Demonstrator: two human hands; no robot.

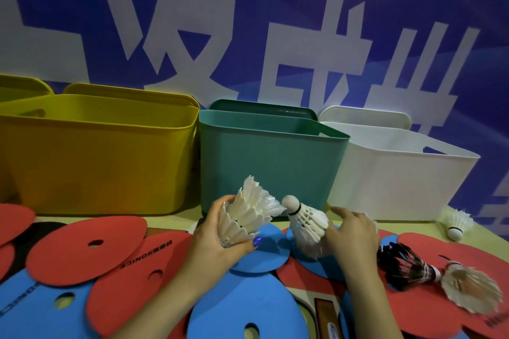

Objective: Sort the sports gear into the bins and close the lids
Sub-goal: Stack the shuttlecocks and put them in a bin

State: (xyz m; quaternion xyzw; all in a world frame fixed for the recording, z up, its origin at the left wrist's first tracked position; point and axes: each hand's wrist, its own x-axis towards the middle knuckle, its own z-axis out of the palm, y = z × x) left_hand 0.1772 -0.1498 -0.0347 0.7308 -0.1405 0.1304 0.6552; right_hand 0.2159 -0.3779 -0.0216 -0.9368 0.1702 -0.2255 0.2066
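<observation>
The left hand (220,231) has its grip clamped round a stack of white shuttlecocks (248,215), feathers pointing to one o'clock. The right hand (349,231) pinches a single white shuttlecock (305,220), cork aimed at eleven o'clock. The open teal bin (270,162) stands at twelve o'clock, just beyond both hands, and its rim is the edge to clear. More shuttlecocks lie at four o'clock on the table (170,221).

Left hand (220,231) grips white shuttlecocks (248,212); right hand (349,234) holds another shuttlecock (305,221)
</observation>
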